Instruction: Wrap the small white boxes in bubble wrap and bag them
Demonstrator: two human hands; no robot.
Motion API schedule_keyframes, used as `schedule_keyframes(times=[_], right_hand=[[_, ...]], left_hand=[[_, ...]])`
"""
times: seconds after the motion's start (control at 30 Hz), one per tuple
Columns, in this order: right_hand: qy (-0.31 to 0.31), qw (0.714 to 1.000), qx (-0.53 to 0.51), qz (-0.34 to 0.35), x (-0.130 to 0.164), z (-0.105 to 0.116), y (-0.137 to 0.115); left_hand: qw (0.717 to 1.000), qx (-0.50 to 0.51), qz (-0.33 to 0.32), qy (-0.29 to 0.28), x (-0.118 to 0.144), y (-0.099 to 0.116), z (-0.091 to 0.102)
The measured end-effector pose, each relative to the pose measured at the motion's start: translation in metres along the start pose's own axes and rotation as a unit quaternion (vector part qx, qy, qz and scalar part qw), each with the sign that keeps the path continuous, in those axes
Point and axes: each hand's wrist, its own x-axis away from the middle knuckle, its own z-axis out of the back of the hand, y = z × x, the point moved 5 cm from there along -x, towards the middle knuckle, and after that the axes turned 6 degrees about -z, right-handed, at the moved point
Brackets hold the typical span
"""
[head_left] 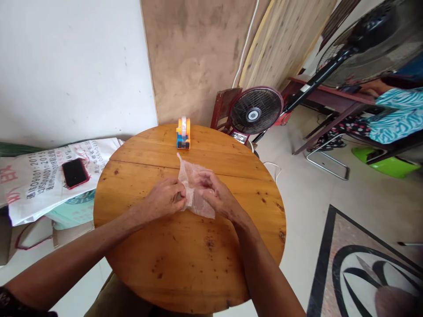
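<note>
Round wooden table: both hands grip a thin translucent sheet at its centre, left hand pinching one edge, right hand closed on the other. Tape dispenser stands at the far rim. Floor fan stands beyond; phone lies on sacks left.

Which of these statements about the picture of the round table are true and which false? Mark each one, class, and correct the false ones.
1. Both hands, left hand and right hand, hold a thin see-through bag. True.
2. The tape dispenser stands between the hands. False: it stands apart, at the far edge of the table.
3. The phone lies on the table. False: it lies on a printed sack beside it.
4. A fan stands on the floor behind the table. True.
</note>
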Motion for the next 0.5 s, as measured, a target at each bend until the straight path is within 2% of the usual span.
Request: schedule_keyframes(times=[0.07,0.2,0.27,0.37,0.5], right_hand=[[-0.013,0.999,0.036,0.009,-0.007,0.003,-0.001],[-0.092,0.986,0.13,0.057,-0.036,-0.008,0.0],[-0.102,0.987,0.124,0.021,-0.053,-0.011,0.005],[-0.08,0.991,0.088,-0.053,-0.076,-0.008,0.014],[-0.06,0.99,0.036,-0.119,-0.087,-0.004,0.028]], left_hand=[[1.0,-0.006,-0.012,0.019,0.001,-0.003,-0.003],[0.998,0.002,-0.045,0.046,0.001,-0.004,-0.007],[0.996,0.012,-0.067,0.051,0.001,-0.004,-0.007],[0.995,0.014,-0.083,0.057,0.001,-0.003,-0.006],[0.995,0.028,-0.078,0.057,0.0,-0.006,-0.006]])
